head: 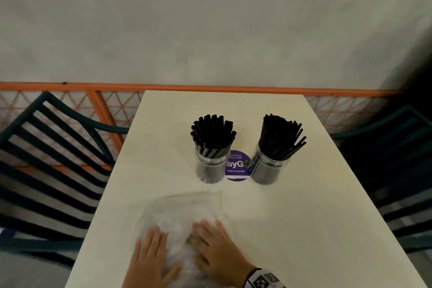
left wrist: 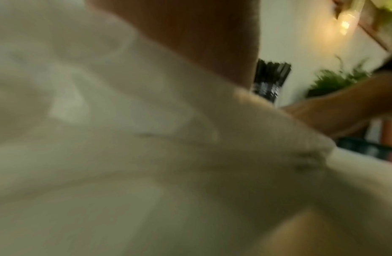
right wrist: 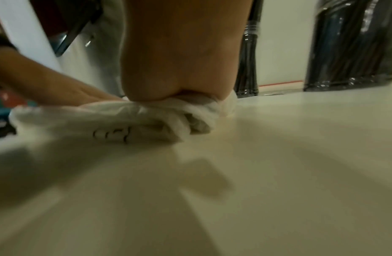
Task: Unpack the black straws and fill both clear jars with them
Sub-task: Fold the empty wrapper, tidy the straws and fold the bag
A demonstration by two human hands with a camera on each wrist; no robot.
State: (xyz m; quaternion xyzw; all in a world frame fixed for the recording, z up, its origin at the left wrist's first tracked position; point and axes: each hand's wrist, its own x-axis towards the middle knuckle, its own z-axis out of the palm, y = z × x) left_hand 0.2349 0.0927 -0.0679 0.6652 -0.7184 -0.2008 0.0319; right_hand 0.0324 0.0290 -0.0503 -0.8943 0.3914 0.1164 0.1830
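Both jars, the left jar (head: pixel 211 166) and the right jar (head: pixel 268 166), are packed with straws (head: pixel 212 133); only the empty bag (head: pixel 184 208) is left, flattened under the left hand (head: pixel 152 257) and right hand (head: pixel 217 248), fingers extended.

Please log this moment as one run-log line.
jars: both full of straws | left hand, right hand: flat, pressing empty bag | table
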